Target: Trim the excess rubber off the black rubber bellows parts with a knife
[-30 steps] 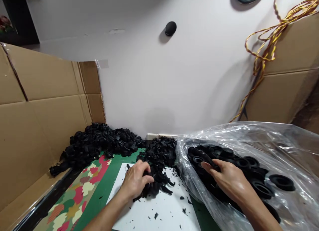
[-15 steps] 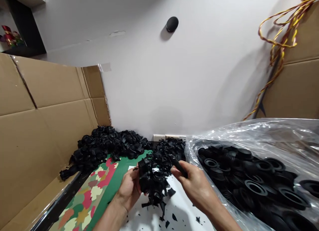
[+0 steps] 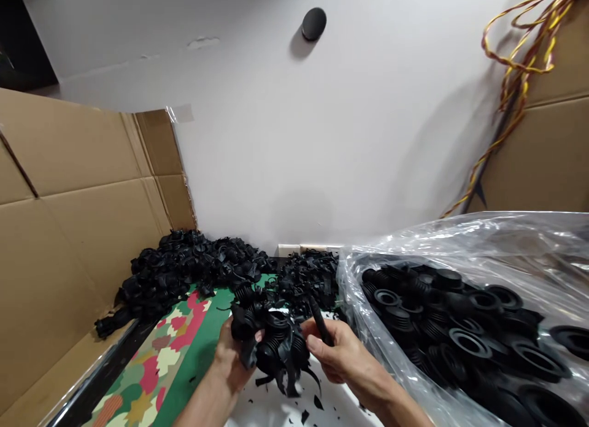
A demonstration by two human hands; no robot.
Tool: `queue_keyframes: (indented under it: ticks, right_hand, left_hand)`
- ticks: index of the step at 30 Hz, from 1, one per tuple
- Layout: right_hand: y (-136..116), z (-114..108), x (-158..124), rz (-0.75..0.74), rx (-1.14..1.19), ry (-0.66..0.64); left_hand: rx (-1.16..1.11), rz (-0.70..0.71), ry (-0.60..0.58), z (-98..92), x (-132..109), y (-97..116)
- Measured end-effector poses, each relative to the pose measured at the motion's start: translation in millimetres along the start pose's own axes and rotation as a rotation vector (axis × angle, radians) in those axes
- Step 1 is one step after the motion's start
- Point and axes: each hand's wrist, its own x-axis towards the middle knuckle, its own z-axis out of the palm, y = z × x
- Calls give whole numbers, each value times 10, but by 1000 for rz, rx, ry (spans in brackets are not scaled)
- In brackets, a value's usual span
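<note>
My left hand [image 3: 224, 361] is closed around a bunch of black ribbed rubber parts [image 3: 273, 347] with ragged flaps hanging from them. The bunch hides most of the fingers. In my right hand [image 3: 347, 358], a slim black stick-like tool [image 3: 321, 321] is gripped between thumb and fingers, pointing up and away; its exact kind I cannot make out. The right fingertips are close to the bunch's right side, and I cannot tell whether they touch it. Beneath both hands lies a white sheet [image 3: 257, 408] strewn with small black scraps.
At the back left a heap of black rubber pieces [image 3: 193, 264] leans against a cardboard wall [image 3: 92, 212]. Black shreds [image 3: 310, 273] are piled behind my hands. On the right, a clear plastic bag [image 3: 361, 310] holds many ribbed black rubber parts [image 3: 469, 344]. A patterned green board [image 3: 151, 369] lies at left.
The bunch in my left hand has turned and spread wider. My right hand has come nearer to it, with the tool now tilted more upright. The view has shifted slightly.
</note>
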Motion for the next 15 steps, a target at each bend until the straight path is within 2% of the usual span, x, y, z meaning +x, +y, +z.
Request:
queue_keyframes:
  ticks: [5, 9, 10, 12, 15]
  right_hand:
    - [36, 13, 28, 62, 133, 67]
    - [53, -2, 48, 93, 186, 148]
    - [56, -1, 54, 96, 191, 152]
    - [65, 6, 68, 104, 216, 161]
    - [84, 26, 85, 119, 278, 169]
  left_hand:
    - [93, -25, 168, -66, 115, -25]
    - [200, 96, 277, -125, 173, 86]
    - [222, 136, 269, -118, 156, 116]
    - [275, 172, 183, -68, 82, 150]
    - [382, 64, -67, 52, -65, 119]
